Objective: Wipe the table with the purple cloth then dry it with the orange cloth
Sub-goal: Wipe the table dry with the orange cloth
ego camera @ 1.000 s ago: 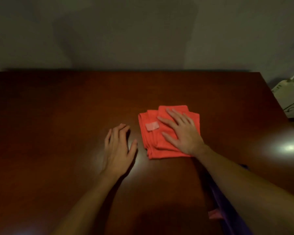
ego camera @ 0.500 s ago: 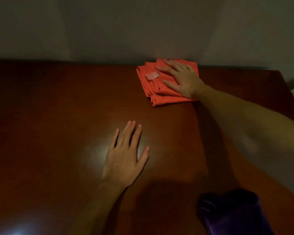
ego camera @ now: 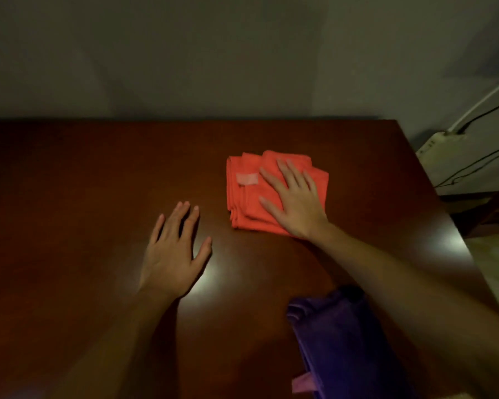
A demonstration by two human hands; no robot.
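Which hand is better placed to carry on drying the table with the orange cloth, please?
The right hand: it lies flat on the folded orange cloth, ready to slide it. The left hand rests on bare table beside it. The purple cloth lies aside, untouched.

No text readable (cloth tags blurred).

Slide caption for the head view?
Right hand flat on folded orange cloth, left hand on brown table; purple cloth aside.

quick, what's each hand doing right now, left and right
Left hand: open, flat on the table, holding nothing.
Right hand: open, palm pressed on the orange cloth, not gripping it.
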